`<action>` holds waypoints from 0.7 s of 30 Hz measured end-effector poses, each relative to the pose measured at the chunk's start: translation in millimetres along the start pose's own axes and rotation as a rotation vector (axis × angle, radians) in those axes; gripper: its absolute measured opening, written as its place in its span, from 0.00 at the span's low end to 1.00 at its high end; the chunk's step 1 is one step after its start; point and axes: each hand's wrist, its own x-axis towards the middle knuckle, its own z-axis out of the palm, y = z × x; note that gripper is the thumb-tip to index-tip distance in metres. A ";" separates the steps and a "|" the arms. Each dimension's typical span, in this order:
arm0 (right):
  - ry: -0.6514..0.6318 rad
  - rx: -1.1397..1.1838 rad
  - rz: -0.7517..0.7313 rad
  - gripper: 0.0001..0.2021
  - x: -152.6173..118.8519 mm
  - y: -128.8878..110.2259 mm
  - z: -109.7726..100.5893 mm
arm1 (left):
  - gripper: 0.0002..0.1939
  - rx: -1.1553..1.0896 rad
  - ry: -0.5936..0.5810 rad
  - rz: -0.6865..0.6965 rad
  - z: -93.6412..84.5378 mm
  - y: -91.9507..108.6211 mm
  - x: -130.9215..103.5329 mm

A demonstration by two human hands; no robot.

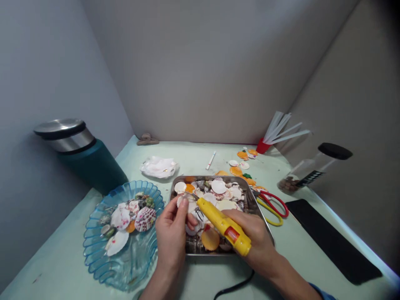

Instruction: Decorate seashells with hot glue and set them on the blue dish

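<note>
My left hand (175,221) pinches a small pale shell (181,201) between thumb and fingers, over the left side of a metal tray (225,254). Wrapped around a yellow hot glue gun (221,221) is my right hand (253,229). The gun's narrow tip points left, close to the held shell; whether they touch I cannot tell. Its body has a red part near the rear, and the grip is hidden by my fingers. Beneath both hands, the tray holds many shells, among them an orange scallop shell (210,239) near its front edge.
Left of the tray stands a blue scalloped dish (131,266) with shells, beside a teal bottle (90,162). Scissors (278,207), a black strip (334,241), a jar (308,166) and a red cup (263,146) of white sticks are right. A black cord (234,287) lies in front.
</note>
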 end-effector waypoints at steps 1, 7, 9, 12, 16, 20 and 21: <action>0.001 -0.003 -0.003 0.08 0.1 0.0 0.2 | 0.20 -0.001 0.002 -0.001 0.0 0.2 0.2; 0.029 0.001 -0.015 0.10 0.8 -0.3 -0.6 | 0.18 0.020 -0.007 0.010 -1.7 -1.0 0.7; 0.041 0.000 -0.020 0.11 0.8 -0.3 -1.1 | 0.17 0.020 -0.008 0.012 -2.2 -1.4 0.5; 0.017 0.004 -0.031 0.10 0.4 0.3 -1.3 | 0.17 0.007 0.000 0.001 -1.8 -1.0 0.2; -0.001 0.003 -0.025 0.09 -0.3 1.1 -1.1 | 0.19 -0.001 0.002 -0.009 -0.7 0.0 0.0; -0.005 0.016 -0.020 0.10 0.1 0.5 -1.5 | 0.17 -0.001 0.009 -0.003 -0.5 0.1 -0.5; -0.009 0.020 -0.019 0.10 0.3 0.3 -1.6 | 0.17 -0.004 0.013 0.001 -0.4 0.2 -0.6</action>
